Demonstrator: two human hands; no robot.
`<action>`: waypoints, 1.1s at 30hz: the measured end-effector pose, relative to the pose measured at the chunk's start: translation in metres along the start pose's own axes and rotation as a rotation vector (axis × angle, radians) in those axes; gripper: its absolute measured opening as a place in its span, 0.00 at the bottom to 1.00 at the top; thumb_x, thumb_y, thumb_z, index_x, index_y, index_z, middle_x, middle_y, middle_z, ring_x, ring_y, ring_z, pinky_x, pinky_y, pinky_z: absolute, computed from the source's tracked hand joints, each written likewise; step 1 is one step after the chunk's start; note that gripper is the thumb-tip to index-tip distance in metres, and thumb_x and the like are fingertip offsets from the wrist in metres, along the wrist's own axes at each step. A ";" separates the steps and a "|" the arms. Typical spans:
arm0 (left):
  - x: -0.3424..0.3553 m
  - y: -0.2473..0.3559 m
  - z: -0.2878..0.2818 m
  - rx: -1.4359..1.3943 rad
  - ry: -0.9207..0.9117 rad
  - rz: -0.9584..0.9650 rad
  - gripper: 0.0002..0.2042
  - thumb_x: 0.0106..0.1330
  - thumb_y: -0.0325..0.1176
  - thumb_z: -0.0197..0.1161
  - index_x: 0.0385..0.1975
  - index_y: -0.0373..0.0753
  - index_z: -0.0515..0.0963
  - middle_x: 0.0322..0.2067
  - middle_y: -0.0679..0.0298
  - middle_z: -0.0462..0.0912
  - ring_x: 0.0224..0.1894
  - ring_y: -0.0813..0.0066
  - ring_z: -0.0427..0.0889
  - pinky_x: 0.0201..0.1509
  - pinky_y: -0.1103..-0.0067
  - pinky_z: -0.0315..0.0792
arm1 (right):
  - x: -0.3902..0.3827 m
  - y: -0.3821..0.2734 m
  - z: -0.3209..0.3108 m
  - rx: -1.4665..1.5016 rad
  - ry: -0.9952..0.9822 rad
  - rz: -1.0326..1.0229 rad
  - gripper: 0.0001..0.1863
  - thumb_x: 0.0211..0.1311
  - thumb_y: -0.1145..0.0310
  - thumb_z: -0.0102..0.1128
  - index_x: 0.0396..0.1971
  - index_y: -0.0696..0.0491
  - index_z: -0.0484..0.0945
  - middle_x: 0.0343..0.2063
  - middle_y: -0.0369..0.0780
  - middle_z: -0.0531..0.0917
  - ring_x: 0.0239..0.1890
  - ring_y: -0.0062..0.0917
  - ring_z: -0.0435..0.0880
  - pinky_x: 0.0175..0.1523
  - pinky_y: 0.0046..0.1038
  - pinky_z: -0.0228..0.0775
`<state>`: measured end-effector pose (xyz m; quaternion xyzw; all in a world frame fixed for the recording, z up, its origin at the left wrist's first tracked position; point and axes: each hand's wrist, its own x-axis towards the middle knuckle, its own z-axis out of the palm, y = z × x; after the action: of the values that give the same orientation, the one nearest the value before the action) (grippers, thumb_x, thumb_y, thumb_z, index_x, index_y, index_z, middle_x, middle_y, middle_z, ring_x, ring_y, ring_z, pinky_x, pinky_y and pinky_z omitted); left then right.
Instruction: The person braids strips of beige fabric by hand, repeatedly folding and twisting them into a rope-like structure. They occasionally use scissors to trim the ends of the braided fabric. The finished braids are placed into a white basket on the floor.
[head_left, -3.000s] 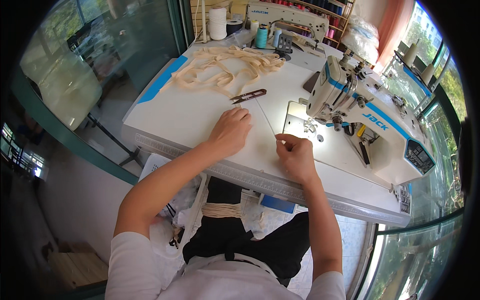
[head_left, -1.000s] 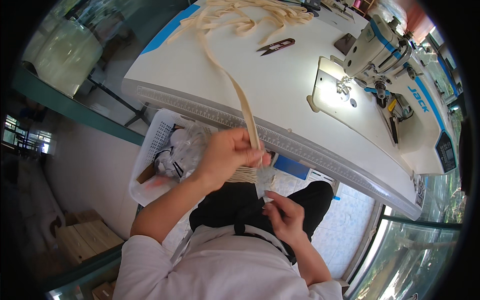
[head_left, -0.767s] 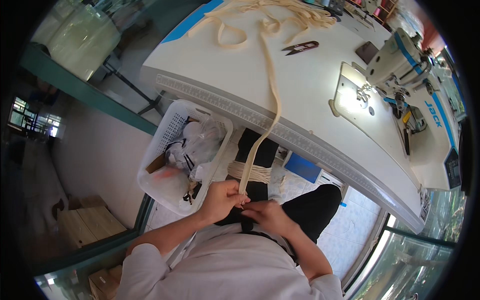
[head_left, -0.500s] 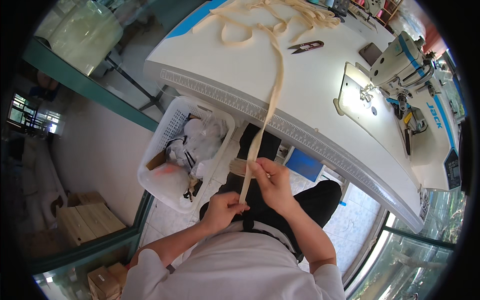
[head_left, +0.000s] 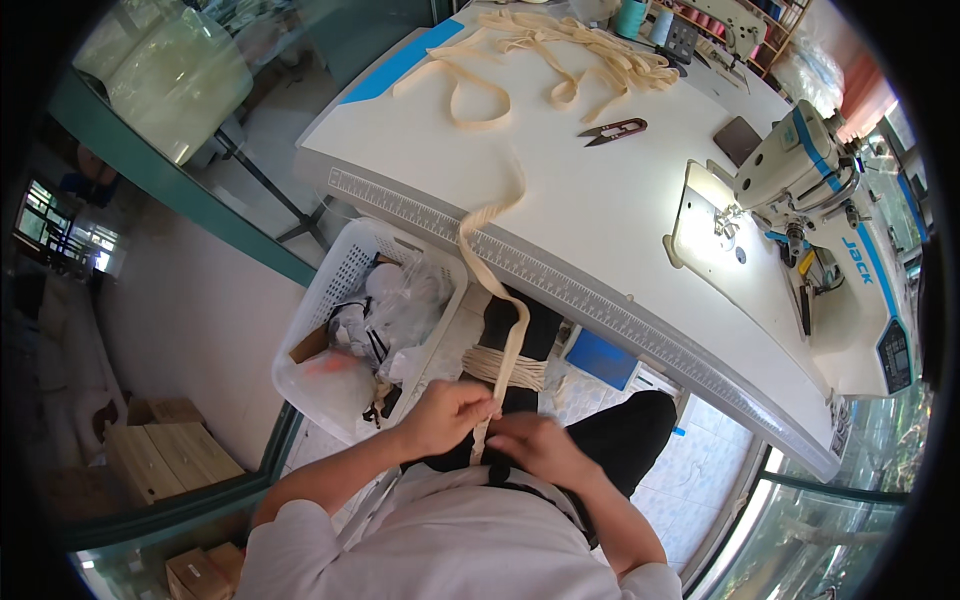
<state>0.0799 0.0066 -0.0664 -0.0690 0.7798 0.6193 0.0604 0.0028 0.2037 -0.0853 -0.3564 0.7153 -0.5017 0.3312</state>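
A long cream fabric strip (head_left: 515, 340) hangs in a loose curve from the white tabletop down to my lap. My left hand (head_left: 448, 416) pinches it between thumb and fingers, and a short length shows below that grip. Close by on the right, my right hand (head_left: 542, 446) is smeared by motion near the strip's lower part; its fingers are not clear. Cream strands (head_left: 525, 368) lie in several turns across my dark trouser leg, just beyond the hands. On the table is a tangled heap of similar cream strips (head_left: 630, 68).
Thread snips (head_left: 615, 131) and a dark flat object (head_left: 737, 141) lie on the table (head_left: 400, 135). A sewing machine (head_left: 800, 165) stands at the right. A ruler strip (head_left: 560, 285) follows the table's near edge. Left of my legs sits a white basket (head_left: 290, 330) holding plastic bags.
The strip, earlier stretched straight toward the heap, is now slack and curved, its far part apart from the heap. My left hand grips higher; my right hand has dropped toward my lap.
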 end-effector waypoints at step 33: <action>-0.003 0.009 -0.028 -0.132 0.003 -0.054 0.09 0.60 0.26 0.67 0.40 0.34 0.82 0.35 0.62 0.81 0.32 0.77 0.80 0.31 0.80 0.75 | 0.036 -0.018 0.010 0.316 0.246 -0.084 0.08 0.68 0.72 0.57 0.34 0.61 0.81 0.29 0.39 0.82 0.31 0.20 0.78 0.39 0.22 0.71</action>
<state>0.0810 -0.0187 -0.0511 -0.0947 0.7351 0.6676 0.0710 -0.0048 0.1642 -0.0746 -0.2657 0.6473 -0.6608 0.2716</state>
